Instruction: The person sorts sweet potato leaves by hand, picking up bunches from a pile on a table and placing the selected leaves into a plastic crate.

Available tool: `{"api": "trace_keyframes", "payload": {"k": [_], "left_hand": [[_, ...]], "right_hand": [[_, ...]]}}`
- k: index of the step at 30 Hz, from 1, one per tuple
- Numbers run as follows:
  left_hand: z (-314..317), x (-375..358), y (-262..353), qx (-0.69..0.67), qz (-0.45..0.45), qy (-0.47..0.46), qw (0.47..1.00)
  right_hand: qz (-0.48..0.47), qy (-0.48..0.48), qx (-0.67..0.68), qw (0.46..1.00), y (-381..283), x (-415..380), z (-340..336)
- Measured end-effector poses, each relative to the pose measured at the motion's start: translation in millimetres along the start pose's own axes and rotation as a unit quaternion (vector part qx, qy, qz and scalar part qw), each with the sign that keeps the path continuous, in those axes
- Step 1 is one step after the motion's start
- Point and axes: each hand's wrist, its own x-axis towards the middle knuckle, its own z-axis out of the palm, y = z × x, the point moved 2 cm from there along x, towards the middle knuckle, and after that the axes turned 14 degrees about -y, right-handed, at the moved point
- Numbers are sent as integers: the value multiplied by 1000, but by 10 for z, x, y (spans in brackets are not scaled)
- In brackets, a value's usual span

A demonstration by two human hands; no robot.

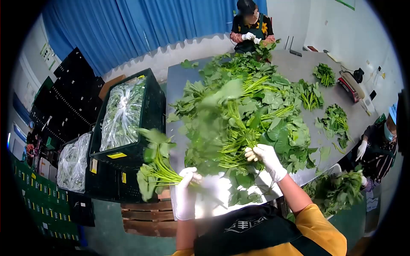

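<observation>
My left hand (187, 194), in a white glove, is closed around the stems of a leafy green bunch (160, 170) that points up and left past the table's near edge. My right hand (267, 160), also gloved, has its fingers closed on green stems (244, 135) at the near side of a large heap of leafy greens (273, 94). Some leaves above the stems are smeared by motion. The heap covers much of the grey metal table (179, 77).
Small bunches (324, 74) lie on the table's right part, near a red scale (350, 87). At left stand dark crates (156, 98) with plastic-wrapped greens. One person (252, 27) stands at the far side, another (380, 141) at right beside more greens (337, 192).
</observation>
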Motion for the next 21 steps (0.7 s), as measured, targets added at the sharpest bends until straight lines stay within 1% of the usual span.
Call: {"api": "trace_keyframes", "payload": {"k": [1,2,4,5,6,8,10,11,12,14,15,16,17,18,19,20,21], "left_hand": [[44,9,-42,0,-2,9,1000],[26,49,-107,-9,-16,-8,1000],[271,73,-70,0,-50,5,999],[390,83,-50,1,-48,0,999],[508,100,-32,28,-60,-18,998],[665,165,-51,58,-71,-36,995],[750,265,-148,67,-74,-96,990],[714,332,-278,-4,-61,-130,990],[769,349,-321,-2,-62,-129,990],[889,394,-360,47,-7,-156,987],[876,414,-410,-4,-66,-133,989],[882,418,-407,-3,-69,-133,989],[903,422,-386,45,-68,-134,988],[914,418,-381,92,-67,-136,984],[799,453,-571,-7,-41,-129,991],[687,498,-732,-7,-45,-129,991],[696,522,-736,-21,-11,-141,990]], "right_hand": [[-23,-26,36,999,-17,-30,39],[-47,-52,73,995,-17,-56,80],[-33,-64,141,987,44,-76,137],[-46,-98,146,983,14,-123,174],[-41,-90,177,979,14,-159,221],[-47,-114,218,968,35,-228,279],[-43,-126,204,970,101,-290,326],[-38,-137,187,972,114,-310,345],[-22,-125,164,978,69,-355,404],[-7,-120,136,983,96,-420,450],[-6,-119,138,983,93,-445,471],[-2,-105,105,989,92,-471,487],[3,-91,71,993,99,-494,492],[4,-88,73,993,124,-513,481],[-1,-63,-16,998,155,-533,448],[-6,-38,-106,994,188,-548,414],[-114,-3,-343,932,183,-551,383]]}}
